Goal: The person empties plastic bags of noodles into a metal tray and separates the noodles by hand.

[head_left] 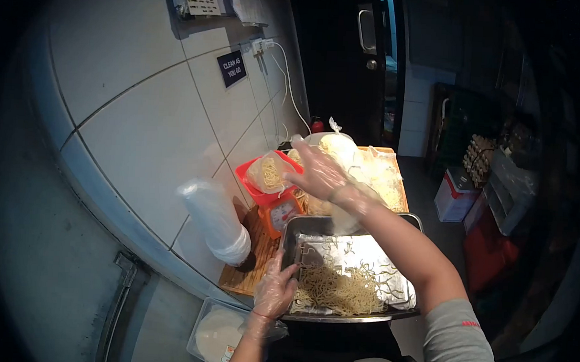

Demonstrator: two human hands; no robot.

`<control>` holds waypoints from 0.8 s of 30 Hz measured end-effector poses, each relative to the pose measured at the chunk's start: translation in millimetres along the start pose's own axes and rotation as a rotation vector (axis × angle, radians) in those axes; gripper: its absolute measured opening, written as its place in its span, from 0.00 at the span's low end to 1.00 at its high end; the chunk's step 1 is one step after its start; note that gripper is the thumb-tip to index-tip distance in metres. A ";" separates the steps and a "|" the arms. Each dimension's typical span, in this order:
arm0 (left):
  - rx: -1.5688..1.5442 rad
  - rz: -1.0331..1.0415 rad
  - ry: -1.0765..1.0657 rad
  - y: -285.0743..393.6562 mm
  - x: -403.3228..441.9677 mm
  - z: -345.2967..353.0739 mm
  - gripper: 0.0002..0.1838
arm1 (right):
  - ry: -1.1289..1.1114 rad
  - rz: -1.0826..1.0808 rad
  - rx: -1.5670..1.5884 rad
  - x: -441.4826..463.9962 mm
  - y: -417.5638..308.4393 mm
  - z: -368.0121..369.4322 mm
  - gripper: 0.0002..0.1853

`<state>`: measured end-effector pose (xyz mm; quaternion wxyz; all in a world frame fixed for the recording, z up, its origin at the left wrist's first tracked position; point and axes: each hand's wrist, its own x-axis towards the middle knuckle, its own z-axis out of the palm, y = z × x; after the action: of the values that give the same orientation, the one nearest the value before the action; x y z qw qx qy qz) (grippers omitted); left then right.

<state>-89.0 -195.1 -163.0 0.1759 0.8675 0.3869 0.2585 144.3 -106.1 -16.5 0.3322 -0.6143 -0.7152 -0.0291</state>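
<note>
A metal tray (290, 242) in front of me holds a heap of noodles (340, 290), with loose strands farther back. My left hand (275, 289), in a clear plastic glove, grips the tray's left side. Beyond the tray, my gloved right hand (321, 171) is raised with its fingers stretched out and nothing visibly in them. Its fingertips are beside a clear bag of noodles (271, 172) in a red basin (246, 174). That basin sits on top of an orange dial scale (282, 213). My right forearm covers part of the area behind the tray.
A roll of plastic bags (215, 223) stands on the wooden table (250, 276) by the tiled wall. Several filled bags (337, 147) and a wooden board with pale, floury contents (384, 175) lie behind. A lidded plastic tub (215, 336) is low at left.
</note>
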 end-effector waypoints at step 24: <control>-0.082 0.041 0.090 -8.5 -2.6 5.9 0.21 | 0.002 0.367 0.459 114.7 23.7 -136.3 0.06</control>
<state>-92.0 -192.2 -172.9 0.1881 0.8548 0.3656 0.3165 222.7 -63.1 139.4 0.4629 -0.6422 -0.5796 0.1933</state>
